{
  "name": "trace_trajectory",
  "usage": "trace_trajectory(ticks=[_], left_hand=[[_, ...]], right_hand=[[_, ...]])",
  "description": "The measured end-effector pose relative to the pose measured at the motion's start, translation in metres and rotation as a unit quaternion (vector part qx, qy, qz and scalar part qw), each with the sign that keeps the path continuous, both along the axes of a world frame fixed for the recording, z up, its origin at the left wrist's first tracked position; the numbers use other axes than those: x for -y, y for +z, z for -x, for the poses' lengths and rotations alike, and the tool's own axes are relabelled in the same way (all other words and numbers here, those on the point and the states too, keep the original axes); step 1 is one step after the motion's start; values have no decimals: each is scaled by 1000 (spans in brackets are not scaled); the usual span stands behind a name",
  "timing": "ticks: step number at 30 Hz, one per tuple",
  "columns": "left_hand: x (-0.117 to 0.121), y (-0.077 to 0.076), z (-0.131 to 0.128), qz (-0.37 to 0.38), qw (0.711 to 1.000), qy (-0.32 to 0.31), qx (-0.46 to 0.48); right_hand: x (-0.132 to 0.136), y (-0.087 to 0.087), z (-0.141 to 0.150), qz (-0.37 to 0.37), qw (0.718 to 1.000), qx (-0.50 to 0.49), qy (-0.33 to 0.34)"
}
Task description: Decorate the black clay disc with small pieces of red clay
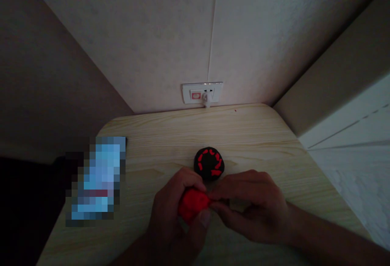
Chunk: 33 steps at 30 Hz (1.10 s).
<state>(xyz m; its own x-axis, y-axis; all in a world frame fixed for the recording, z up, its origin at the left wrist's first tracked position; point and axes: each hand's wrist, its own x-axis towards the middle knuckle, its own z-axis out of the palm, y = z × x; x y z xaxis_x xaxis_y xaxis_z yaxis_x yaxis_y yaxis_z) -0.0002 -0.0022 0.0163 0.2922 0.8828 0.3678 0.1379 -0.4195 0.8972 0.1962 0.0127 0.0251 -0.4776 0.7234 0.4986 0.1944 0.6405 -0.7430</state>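
Observation:
My left hand is closed around a lump of red modelling clay. At the lump's right side, the thumb and fingertips of my right hand are pinched on a small bit of the red clay. Just beyond my hands, a round black disc, apparently of clay too, lies on the table. Several small red pieces sit on its top in a broken ring, and a bigger one lies near its front right edge. My fingers cover part of the lump.
The pale wood-grain table has rounded far corners and meets the wall. A phone-like device, pixelated, lies at the left. A wall socket with a white plug is behind. A tiny red crumb lies near the back edge.

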Motion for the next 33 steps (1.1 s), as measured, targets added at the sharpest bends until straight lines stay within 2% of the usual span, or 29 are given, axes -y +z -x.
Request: trace_trajectory(ticks=[7, 14, 18, 20, 23, 29, 33], left_hand=[[1, -4, 6, 133, 990, 6, 35], [3, -4, 4, 205, 976, 0, 73], [3, -6, 2, 245, 964, -5, 102], [2, -6, 1, 251, 962, -6, 103], [2, -6, 1, 249, 963, -6, 106], [1, -4, 2, 204, 976, -5, 82], [1, -4, 0, 190, 979, 8, 70]], right_hand=[[0, -2, 1, 20, 999, -31, -7], [-1, -2, -3, -90, 996, 4, 2], [-1, -3, -4, -90, 995, 27, 18], [-2, -2, -4, -64, 997, 17, 30], [-3, 0, -2, -43, 999, 6, 15], [-1, 1, -1, -81, 997, 9, -1], [-1, 0, -3, -61, 998, 14, 6]])
